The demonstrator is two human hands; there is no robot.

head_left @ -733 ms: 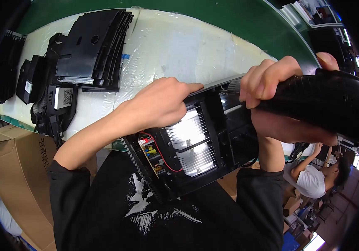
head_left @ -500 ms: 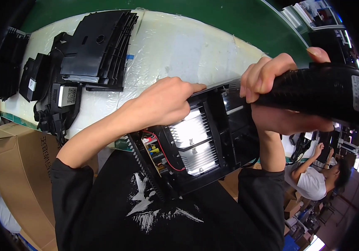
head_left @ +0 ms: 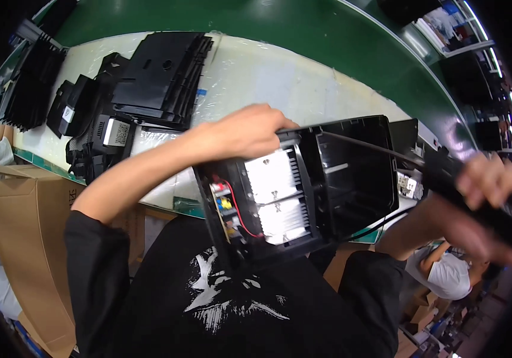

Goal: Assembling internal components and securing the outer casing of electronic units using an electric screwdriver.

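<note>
Across the near edge of the white table (head_left: pixel 268 77), an open black box (head_left: pixel 357 200) — seemingly midway through tool work, next calling for steady support and careful aim. Then a long-shafted driver (head_left: pixel 439 173), pointed over the box, clamped in blurred, closed fingers of the right hand (head_left: pixel 483 184). At the far rim, clasping, curled fingers of the left hand (head_left: pixel 247 134) — thumb hidden.

Left grip (head_left: pixel 244 132) knuckles up, fingers partly hidden; left forearm (head_left: pixel 142 171) slants inward. Right grip (head_left: pixel 461 224) curled closed, blurred.
</note>
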